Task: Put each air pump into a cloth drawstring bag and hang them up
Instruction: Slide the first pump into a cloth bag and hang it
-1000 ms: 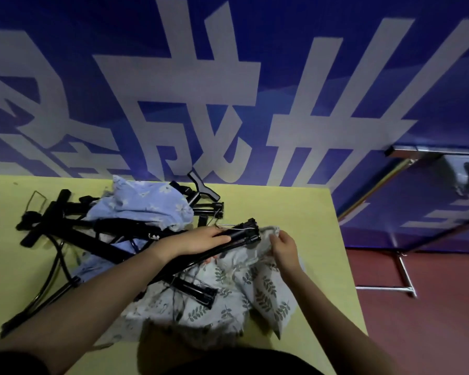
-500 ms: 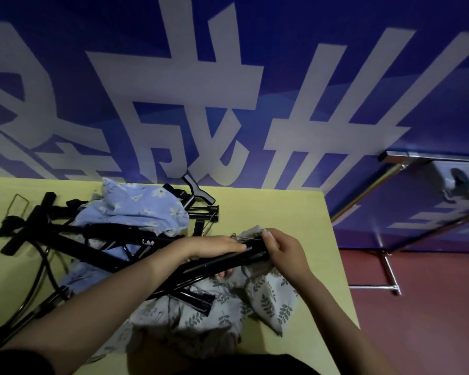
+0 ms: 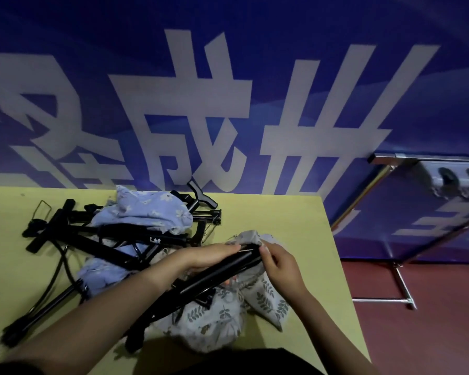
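A blue wall banner (image 3: 228,77) with large pale characters fills the background, and below it the yellow-green counter (image 3: 295,226) runs to a right edge beside a red floor (image 3: 417,334) and a metal rack (image 3: 401,282). On the counter lies a tangled heap of black air pumps (image 3: 73,239) with hoses, and a blue flowered cloth bag (image 3: 149,212) is draped over them. Nearer the person, a grey leaf-print drawstring bag (image 3: 214,320) lies crumpled at the counter's near right part. Both forearms reach in from the bottom edge. The left hand (image 3: 203,257) lies palm-down over the black air pump (image 3: 217,272) held slantwise above the leaf-print bag, its fingers curled round the tube. The right hand (image 3: 279,263) meets the pump's upper end, its fingers (image 3: 264,251) bent and pinching the bag's gathered mouth against that end. The pump's lower part crosses over the bag's cloth.
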Demonstrator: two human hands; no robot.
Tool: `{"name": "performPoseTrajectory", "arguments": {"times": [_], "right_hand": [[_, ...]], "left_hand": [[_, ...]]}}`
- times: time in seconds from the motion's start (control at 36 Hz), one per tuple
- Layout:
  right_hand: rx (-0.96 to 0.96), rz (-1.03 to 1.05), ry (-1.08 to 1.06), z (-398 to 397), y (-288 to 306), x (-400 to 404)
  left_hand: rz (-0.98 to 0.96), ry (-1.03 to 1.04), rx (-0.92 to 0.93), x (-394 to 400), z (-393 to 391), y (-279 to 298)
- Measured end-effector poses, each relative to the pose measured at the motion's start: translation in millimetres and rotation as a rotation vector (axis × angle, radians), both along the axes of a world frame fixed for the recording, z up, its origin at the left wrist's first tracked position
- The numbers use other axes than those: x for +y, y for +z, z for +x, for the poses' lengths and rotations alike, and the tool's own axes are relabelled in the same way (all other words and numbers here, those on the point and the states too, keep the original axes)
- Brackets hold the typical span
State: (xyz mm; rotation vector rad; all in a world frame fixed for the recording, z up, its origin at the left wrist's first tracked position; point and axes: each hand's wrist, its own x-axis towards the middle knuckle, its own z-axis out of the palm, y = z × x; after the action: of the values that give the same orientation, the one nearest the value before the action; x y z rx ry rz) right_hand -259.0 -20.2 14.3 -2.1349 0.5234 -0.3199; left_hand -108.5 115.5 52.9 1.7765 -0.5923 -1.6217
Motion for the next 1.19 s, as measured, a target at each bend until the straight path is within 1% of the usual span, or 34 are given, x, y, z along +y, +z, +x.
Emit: {"name": "performPoseTrajectory", "arguments": {"times": [0.06,0.08,0.11,0.19,0.25,0.28,0.31,0.36,0.39,0.42,0.44,0.47,0.53,0.61,0.67,0.72,0.78,0.86,0.94,1.0,1.06,1.19], "right_hand": [[-0.014,0.006,0.005,1.1,6.4,5.1],[-0.024,0.019,0.018,1.2,10.3,9.4],[-0.031,0.047,0.032,0.8,14.2,14.8],[-0.041,0.145,0.030,-0.7,18.4,28.2],[-0.047,0.167,-0.002,-1.8,19.6,27.8],[-0.049,0.093,-0.016,-2.4,18.5,23.6],[-0.047,-0.041,-0.027,-3.3,18.8,18.3],[-0.094,-0.387,-0.021,-3.8,16.3,3.8],[-0.128,-0.508,-0.005,-4.4,15.6,-3.1],[-0.142,-0.577,0.030,-4.8,15.0,-9.2],[-0.137,-0.598,0.090,-4.8,15.1,-14.4],[-0.100,-0.589,0.168,-5.0,16.0,-19.0],[0.039,-0.558,0.312,-3.7,20.4,-27.2],[0.314,-0.582,0.436,2.3,30.3,-34.4],[0.428,-0.611,0.502,6.3,31.1,-34.8],[0.435,-0.561,0.523,6.4,29.3,-32.6],[0.408,-0.489,0.480,2.3,26.5,-29.8],[0.410,-0.442,0.388,-6.8,15.7,-27.2],[0.419,-0.296,0.304,-17.3,0.8,-24.7],[0.409,-0.204,0.233,-22.5,-5.8,-23.9],[0.389,-0.122,0.161,-25.4,-8.8,-23.1],[0.290,0.094,0.016,-22.0,-0.6,-19.7]], "left_hand": [[-0.021,0.050,0.045,1.0,-5.3,-3.8],[-0.028,0.068,0.030,1.1,-7.8,-5.6],[-0.031,0.069,-0.021,0.8,-9.4,-7.6],[-0.061,0.001,-0.249,-1.0,-15.0,-8.1],[-0.057,-0.026,-0.314,-2.6,-17.6,-5.7],[-0.050,-0.036,-0.329,-2.6,-19.2,-4.3],[-0.046,-0.041,-0.334,-2.7,-19.4,-5.2],[-0.040,-0.015,-0.263,-0.8,-20.5,-2.6],[-0.036,-0.002,-0.227,0.1,-20.4,-1.8],[-0.039,-0.009,-0.206,0.3,-20.4,-0.3],[-0.039,-0.032,-0.211,0.0,-20.2,1.4],[-0.049,-0.065,-0.232,-1.3,-20.8,4.1],[-0.050,-0.163,-0.325,-5.3,-22.4,9.8],[0.012,-0.349,-0.467,-11.2,-25.6,15.5],[0.031,-0.408,-0.517,-12.4,-27.2,15.1],[0.026,-0.415,-0.564,-14.5,-28.0,12.3],[0.007,-0.353,-0.612,-16.6,-24.0,11.4],[-0.057,-0.194,-0.744,-15.2,-8.0,13.1],[-0.226,0.027,-0.855,-5.7,6.9,21.8],[-0.348,0.193,-0.866,2.4,6.8,35.4],[-0.429,0.297,-0.846,11.2,3.4,41.0],[-0.422,0.340,-0.764,32.4,-18.8,31.5]]}}
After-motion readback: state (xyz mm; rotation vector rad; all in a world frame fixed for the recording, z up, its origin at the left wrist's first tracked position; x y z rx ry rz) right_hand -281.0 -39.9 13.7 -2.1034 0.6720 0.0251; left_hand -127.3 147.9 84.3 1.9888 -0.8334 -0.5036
